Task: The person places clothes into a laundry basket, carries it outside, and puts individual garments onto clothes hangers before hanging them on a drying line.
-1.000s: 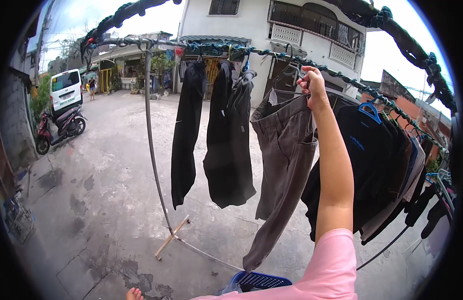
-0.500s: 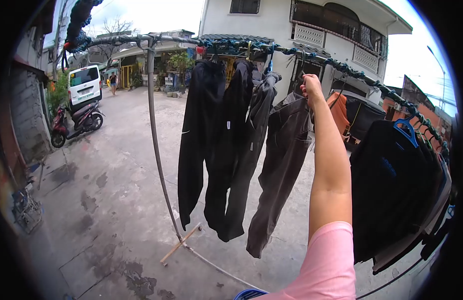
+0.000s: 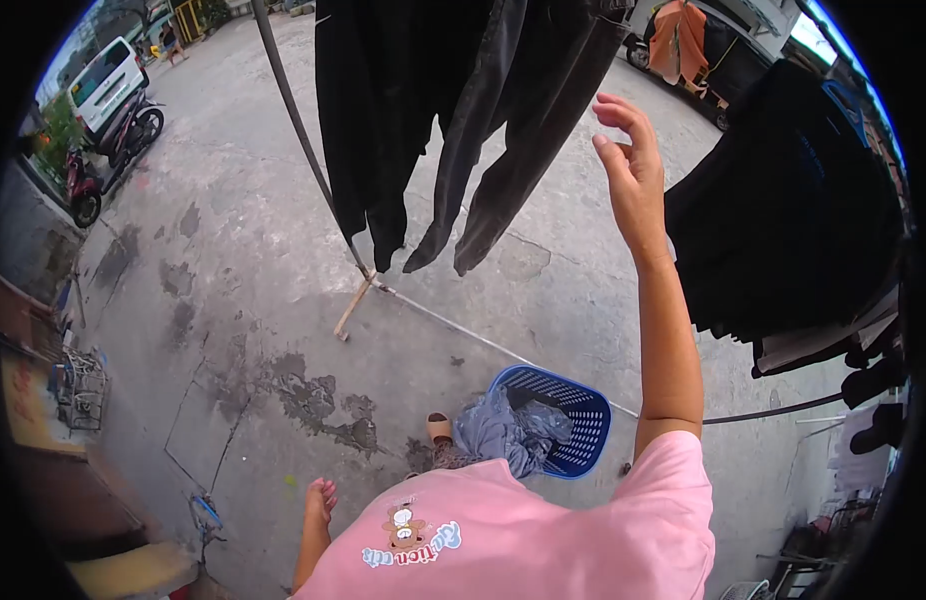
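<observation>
My right hand [image 3: 631, 165] is raised with nothing in it, thumb and fingers apart and loosely bent. It is nearest to the dark grey trousers [image 3: 543, 130], just to their right and apart from them. Left of those hang black trousers [image 3: 358, 120] and other dark trouser legs; their tops are out of view. Low on the left, my left hand [image 3: 323, 497] hangs beside my body, fingers loosely curled but not closed, holding nothing I can see. A blue laundry basket [image 3: 583, 420] stands on the ground before me, with bluish-grey cloth [image 3: 508, 430] in it and over its near-left side.
A metal rack post [image 3: 293, 110] runs down to a wooden foot piece [image 3: 355, 305] and a low pipe [image 3: 453, 325]. Dark shirts [image 3: 783, 210] hang on the right. Further off are a parked motorcycle [image 3: 133, 130], a white van [image 3: 108, 85] and a person [image 3: 170, 42].
My right hand has let go of the hanger at the top of the grey trousers and come down, opening. The view has tilted downward, bringing the basket and my left hand into sight.
</observation>
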{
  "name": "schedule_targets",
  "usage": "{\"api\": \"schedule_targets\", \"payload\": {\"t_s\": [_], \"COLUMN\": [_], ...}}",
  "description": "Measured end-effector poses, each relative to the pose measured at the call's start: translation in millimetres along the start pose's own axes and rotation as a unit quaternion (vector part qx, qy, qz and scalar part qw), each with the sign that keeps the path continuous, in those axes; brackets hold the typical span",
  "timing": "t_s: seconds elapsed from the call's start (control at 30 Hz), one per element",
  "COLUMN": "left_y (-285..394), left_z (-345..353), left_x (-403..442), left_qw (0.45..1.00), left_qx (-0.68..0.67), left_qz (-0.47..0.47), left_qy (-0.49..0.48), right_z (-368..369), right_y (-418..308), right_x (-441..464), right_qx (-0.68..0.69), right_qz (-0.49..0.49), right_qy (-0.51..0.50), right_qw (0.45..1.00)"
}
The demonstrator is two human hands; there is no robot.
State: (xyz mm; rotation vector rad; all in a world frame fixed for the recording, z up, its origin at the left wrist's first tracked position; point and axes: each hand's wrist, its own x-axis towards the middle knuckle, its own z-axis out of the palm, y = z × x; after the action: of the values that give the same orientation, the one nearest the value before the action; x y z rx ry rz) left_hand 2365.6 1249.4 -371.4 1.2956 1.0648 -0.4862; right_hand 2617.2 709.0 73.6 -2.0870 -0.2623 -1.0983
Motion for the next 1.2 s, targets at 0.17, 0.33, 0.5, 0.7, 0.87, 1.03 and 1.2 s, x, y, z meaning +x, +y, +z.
{"api": "schedule_targets", "payload": {"t_s": [0.17, 0.33, 0.5, 0.7, 0.87, 1.03, 1.2], "left_y": [-12, -32, -58, -100, -147, -173, -170], "left_z": [-26, -26, 9, 36, 36, 34, 82], "left_x": [2, -14, -56, -101, -139, -154, -152], "left_qw": [0.984, 0.962, 0.923, 0.895, 0.896, 0.896, 0.900], "left_qx": [0.169, 0.264, 0.347, 0.394, 0.397, 0.410, 0.404], "left_qz": [-0.040, -0.062, -0.078, -0.073, -0.125, -0.128, -0.122], "left_qy": [-0.042, -0.042, -0.145, -0.197, -0.157, -0.111, -0.113], "right_z": [-21, -74, -97, -76, -17, 64, -4], "right_y": [15, -42, -97, -66, 39, 115, 45], "right_x": [-284, -533, -654, -675, -637, -796, -680], "right_qx": [0.088, 0.068, 0.070, 0.106, 0.120, 0.099, 0.088], "right_qz": [0.492, 0.703, 0.787, 0.849, 0.948, 0.904, 0.886], "right_qy": [-0.235, -0.277, -0.240, -0.178, 0.053, 0.243, 0.154], "right_qw": [0.834, 0.652, 0.564, 0.486, 0.290, 0.337, 0.429]}}
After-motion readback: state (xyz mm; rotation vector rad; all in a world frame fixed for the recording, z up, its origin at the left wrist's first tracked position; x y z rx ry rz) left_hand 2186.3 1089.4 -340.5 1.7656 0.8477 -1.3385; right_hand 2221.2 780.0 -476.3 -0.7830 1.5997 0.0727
